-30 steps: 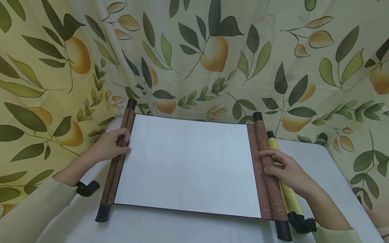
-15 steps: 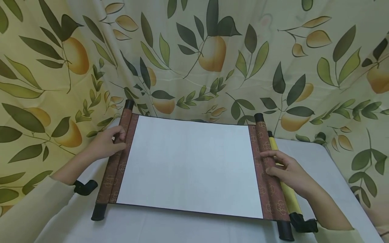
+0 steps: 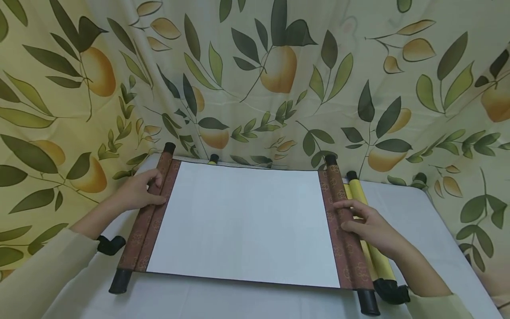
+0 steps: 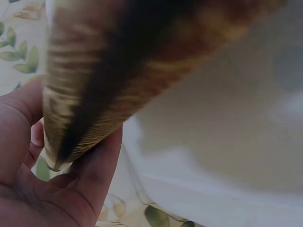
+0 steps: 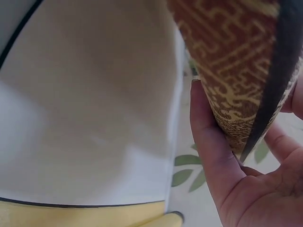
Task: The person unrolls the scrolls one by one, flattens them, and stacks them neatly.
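A hanging scroll stretches between both hands, with blank white paper (image 3: 243,221) and reddish-brown patterned borders. My left hand (image 3: 139,190) grips its left roller (image 3: 137,235), thumb over the front near the upper half. On the right roller (image 3: 356,261), my right hand (image 3: 372,223) holds on about midway, fingers and thumb round it. Black knobs cap the roller ends. In the left wrist view, fingers (image 4: 97,175) lie against the blurred brocade. The right wrist view shows the patterned brocade (image 5: 232,80) within the right hand's grasp.
A second scroll with yellow rollers (image 3: 384,266) lies on the white table (image 3: 406,204), partly hidden behind the brown one. Its black knob (image 3: 214,158) shows beyond the paper's far edge. A patterned fruit-and-leaf curtain (image 3: 255,102) hangs behind. Black straps (image 3: 111,245) circle the wrists.
The left roller has shifted left and turned outward, showing more border. Then the scroll's far edge dropped in view, uncovering a black knob behind and more yellow roller at right.
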Tool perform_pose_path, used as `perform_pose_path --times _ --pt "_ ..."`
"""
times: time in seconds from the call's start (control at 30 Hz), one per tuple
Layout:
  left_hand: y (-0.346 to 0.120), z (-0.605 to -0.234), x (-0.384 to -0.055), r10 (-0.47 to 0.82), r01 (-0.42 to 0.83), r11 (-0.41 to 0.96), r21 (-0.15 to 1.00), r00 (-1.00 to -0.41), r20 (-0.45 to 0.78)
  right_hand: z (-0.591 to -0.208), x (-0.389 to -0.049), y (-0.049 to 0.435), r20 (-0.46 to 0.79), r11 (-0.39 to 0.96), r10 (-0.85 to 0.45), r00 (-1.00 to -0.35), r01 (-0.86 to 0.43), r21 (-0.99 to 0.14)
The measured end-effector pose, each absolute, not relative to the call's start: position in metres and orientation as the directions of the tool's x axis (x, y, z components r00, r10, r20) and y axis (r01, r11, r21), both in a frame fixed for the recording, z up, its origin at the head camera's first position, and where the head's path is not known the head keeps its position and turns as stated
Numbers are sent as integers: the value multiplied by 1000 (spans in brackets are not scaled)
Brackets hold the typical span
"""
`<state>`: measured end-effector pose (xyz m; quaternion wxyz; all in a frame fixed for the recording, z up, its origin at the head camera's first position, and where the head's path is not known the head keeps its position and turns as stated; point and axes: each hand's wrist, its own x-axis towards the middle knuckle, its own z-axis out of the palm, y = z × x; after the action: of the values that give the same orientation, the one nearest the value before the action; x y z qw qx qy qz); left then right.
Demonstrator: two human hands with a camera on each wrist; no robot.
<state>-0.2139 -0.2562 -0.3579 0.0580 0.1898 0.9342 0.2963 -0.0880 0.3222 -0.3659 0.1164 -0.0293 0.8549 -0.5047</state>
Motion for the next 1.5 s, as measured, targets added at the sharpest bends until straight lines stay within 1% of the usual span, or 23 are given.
perform_pose_path --times 0.23,0.4,0.53,0.7,0.8,1.07,1.3,1.5 --pt "-258 -374 -221 375 294 786 543 -926 -40 -378 -97 321 -190 526 -169 -967 75 -847" --pt "-260 -382 -231 363 284 809 516 -930 -58 -385 -103 319 -214 539 -158 -964 97 -837" --pt "-260 -386 -240 359 274 812 515 -931 -71 -388 -111 318 -230 564 -154 -961 106 -819" --pt "-257 -390 -250 339 273 830 487 -939 -51 -389 -123 318 -237 598 -136 -962 111 -793" --pt "-254 -393 -256 328 274 843 463 -944 -38 -390 -128 317 -250 607 -108 -962 135 -783" --pt "-251 -400 -264 322 272 861 429 -946 -47 -402 -130 318 -280 618 -80 -957 172 -767" --pt "-245 -406 -265 321 270 868 417 -945 -58 -405 -130 318 -252 630 -68 -965 154 -761" --pt "-243 -410 -260 328 277 874 400 -943 -63 -411 -133 317 -213 678 -66 -975 113 -727"
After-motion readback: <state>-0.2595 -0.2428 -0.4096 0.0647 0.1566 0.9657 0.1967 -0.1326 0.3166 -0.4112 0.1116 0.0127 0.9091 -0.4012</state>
